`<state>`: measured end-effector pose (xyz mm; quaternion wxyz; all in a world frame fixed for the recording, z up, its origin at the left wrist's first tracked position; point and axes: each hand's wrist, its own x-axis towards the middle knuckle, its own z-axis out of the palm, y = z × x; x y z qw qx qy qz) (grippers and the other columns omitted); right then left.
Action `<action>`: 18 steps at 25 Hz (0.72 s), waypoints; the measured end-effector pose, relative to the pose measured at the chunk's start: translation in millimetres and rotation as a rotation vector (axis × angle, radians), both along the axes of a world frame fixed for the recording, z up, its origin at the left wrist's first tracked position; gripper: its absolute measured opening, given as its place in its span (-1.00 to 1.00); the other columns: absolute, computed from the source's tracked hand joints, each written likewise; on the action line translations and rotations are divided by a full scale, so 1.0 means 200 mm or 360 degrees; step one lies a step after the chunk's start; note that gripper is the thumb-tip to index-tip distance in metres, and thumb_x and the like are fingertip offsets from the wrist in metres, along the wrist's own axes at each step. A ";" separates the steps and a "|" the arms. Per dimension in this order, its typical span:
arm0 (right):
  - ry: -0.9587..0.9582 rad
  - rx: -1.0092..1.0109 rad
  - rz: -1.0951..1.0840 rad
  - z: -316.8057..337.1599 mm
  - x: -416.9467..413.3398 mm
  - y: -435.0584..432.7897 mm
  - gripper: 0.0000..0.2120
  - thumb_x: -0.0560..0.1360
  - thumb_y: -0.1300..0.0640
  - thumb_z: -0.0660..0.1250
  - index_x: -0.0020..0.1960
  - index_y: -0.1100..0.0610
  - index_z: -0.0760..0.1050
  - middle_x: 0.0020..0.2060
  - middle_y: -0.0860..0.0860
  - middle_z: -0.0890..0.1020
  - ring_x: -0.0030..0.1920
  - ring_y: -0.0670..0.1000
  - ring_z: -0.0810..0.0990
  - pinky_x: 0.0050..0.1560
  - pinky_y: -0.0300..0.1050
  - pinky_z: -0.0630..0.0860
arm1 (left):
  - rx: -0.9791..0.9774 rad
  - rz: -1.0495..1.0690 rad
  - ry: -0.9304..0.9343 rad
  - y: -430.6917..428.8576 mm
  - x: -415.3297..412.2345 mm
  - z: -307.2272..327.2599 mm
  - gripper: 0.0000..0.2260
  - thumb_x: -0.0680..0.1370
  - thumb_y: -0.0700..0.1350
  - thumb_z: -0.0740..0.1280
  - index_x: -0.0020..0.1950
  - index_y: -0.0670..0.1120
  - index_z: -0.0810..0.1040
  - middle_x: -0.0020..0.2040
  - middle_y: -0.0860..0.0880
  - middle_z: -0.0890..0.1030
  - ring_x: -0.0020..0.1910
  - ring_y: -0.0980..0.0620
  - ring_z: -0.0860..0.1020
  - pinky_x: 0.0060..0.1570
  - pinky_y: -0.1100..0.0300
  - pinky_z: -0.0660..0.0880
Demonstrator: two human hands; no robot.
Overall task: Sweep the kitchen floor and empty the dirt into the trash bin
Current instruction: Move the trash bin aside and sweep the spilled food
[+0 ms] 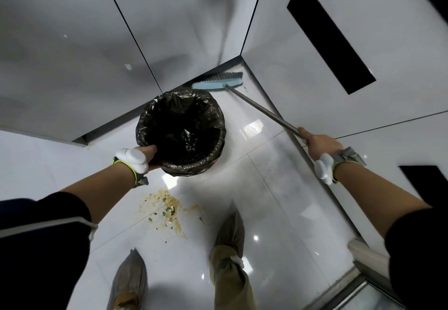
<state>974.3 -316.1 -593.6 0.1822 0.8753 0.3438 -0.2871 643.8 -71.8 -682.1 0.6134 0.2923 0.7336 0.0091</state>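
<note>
Left grip: my left hand (145, 157) is closed on the near rim of the trash bin (181, 133), centre frame.
Right grip: my right hand (320, 146) is wrapped round the broom (261, 110) shaft; its head sits in the upper-centre corner.
Dirt: the crumb scatter (164, 210) lies lower centre on the floor (278, 188).
Handling: I judge the bin light and its liner slippery, so grip the rim; the broom is stiff.

The floor (278, 188) is glossy white tile, mirroring lights. At ten o'clock the cabinet panels (72, 43) look smooth and semi-gloss. The bin liner (206, 111) is crinkled, shiny black plastic. The broom handle (261, 111) seems matt metal; its head (218, 83) is pale blue plastic.
</note>
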 end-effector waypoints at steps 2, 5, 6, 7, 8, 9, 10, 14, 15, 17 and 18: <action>-0.0005 -0.0013 -0.0004 -0.06 -0.02 -0.03 -0.52 0.64 0.04 -0.01 0.52 -0.23 0.02 0.23 0.19 0.53 0.17 0.21 0.56 0.08 -0.04 0.49 | -0.0020 0.0015 -0.0018 -0.01 -0.02 -0.01 -0.66 0.59 -0.29 0.21 0.37 -0.26 0.37 0.05 -0.19 0.53 0.23 -0.23 0.53 -0.33 0.11 0.61; 0.0017 -0.0019 -0.0116 -0.09 -0.06 -0.12 -0.51 0.64 0.05 0.02 0.53 -0.20 0.02 0.19 0.23 0.54 0.13 0.24 0.57 0.04 -0.03 0.49 | -0.0045 -0.0033 -0.0039 -0.03 -0.02 0.00 -0.67 0.59 -0.28 0.21 0.36 -0.26 0.38 -0.05 -0.18 0.58 0.09 -0.19 0.57 -0.36 0.11 0.62; 0.0043 -0.0032 -0.0193 -0.10 -0.06 -0.14 -0.50 0.64 0.06 0.03 0.53 -0.18 0.03 0.17 0.25 0.54 0.11 0.24 0.57 0.02 -0.02 0.49 | -0.0045 -0.0056 -0.0031 -0.04 -0.02 0.00 -0.66 0.59 -0.28 0.21 0.37 -0.26 0.37 0.02 -0.20 0.59 0.17 -0.20 0.55 -0.31 0.10 0.61; 0.0078 -0.0039 -0.0265 -0.10 -0.08 -0.16 -0.50 0.63 0.08 0.04 0.53 -0.17 0.04 0.15 0.26 0.55 0.06 0.24 0.58 -0.01 -0.02 0.50 | -0.0048 -0.0093 -0.0016 -0.04 -0.02 0.01 -0.66 0.59 -0.28 0.21 0.38 -0.26 0.36 0.10 -0.22 0.58 0.24 -0.21 0.52 -0.22 0.09 0.61; 0.0109 -0.0030 -0.0323 -0.10 -0.10 -0.18 -0.50 0.63 0.09 0.04 0.53 -0.15 0.05 0.13 0.26 0.56 0.01 0.24 0.58 -0.03 -0.01 0.50 | -0.0047 -0.0124 -0.0012 -0.05 -0.02 0.01 -0.66 0.60 -0.28 0.20 0.38 -0.27 0.35 0.19 -0.24 0.56 0.27 -0.22 0.49 -0.10 0.04 0.58; 0.0131 -0.0025 -0.0356 -0.09 -0.13 -0.21 -0.51 0.63 0.09 0.04 0.53 -0.13 0.06 0.12 0.26 0.57 -0.01 0.23 0.58 -0.04 -0.01 0.51 | -0.0040 -0.0160 -0.0014 -0.05 0.00 0.02 -0.65 0.60 -0.28 0.20 0.39 -0.28 0.35 0.26 -0.25 0.52 0.29 -0.23 0.48 -0.03 0.01 0.54; 0.0165 -0.0012 -0.0382 -0.08 -0.16 -0.25 -0.52 0.64 0.09 0.02 0.54 -0.10 0.07 0.14 0.26 0.56 0.01 0.24 0.58 -0.02 0.00 0.51 | -0.0041 -0.0168 -0.0028 -0.05 0.01 0.02 -0.65 0.60 -0.29 0.19 0.39 -0.28 0.34 0.29 -0.25 0.50 0.29 -0.23 0.48 -0.04 0.02 0.54; 0.0365 -0.0021 -0.0425 0.10 -0.26 -0.38 -0.54 0.66 0.11 0.00 0.55 0.00 0.08 0.26 0.22 0.50 0.16 0.22 0.54 0.11 -0.06 0.47 | -0.0057 -0.0198 -0.0002 -0.03 0.02 0.05 -0.63 0.61 -0.28 0.18 0.42 -0.27 0.32 0.28 -0.22 0.50 0.27 -0.23 0.49 -0.33 0.12 0.58; 0.0378 -0.0029 -0.0432 0.18 -0.26 -0.38 -0.55 0.65 0.11 0.00 0.54 -0.01 0.11 0.24 0.20 0.51 0.10 0.18 0.56 0.05 -0.16 0.49 | -0.0053 -0.0206 -0.0002 -0.03 0.02 0.06 -0.63 0.60 -0.28 0.18 0.42 -0.26 0.32 0.25 -0.21 0.51 0.27 -0.24 0.50 -0.38 0.11 0.59; 0.0378 0.0003 -0.0413 0.35 -0.22 -0.33 -0.57 0.65 0.11 0.02 0.51 -0.01 0.18 0.16 0.15 0.52 -0.14 0.06 0.50 -0.29 -0.41 0.44 | -0.0064 -0.0217 -0.0002 -0.01 0.02 0.06 -0.63 0.60 -0.28 0.19 0.41 -0.25 0.33 0.20 -0.19 0.51 0.26 -0.25 0.50 -0.56 0.14 0.56; 0.0357 0.0038 -0.0370 0.42 -0.21 -0.28 -0.58 0.65 0.12 0.02 0.51 -0.01 0.20 0.18 0.16 0.53 -0.17 0.03 0.44 -0.37 -0.41 0.37 | -0.0059 -0.0190 -0.0015 0.00 0.02 0.05 -0.62 0.60 -0.27 0.20 0.42 -0.24 0.33 0.23 -0.20 0.51 0.26 -0.24 0.50 -0.60 0.13 0.53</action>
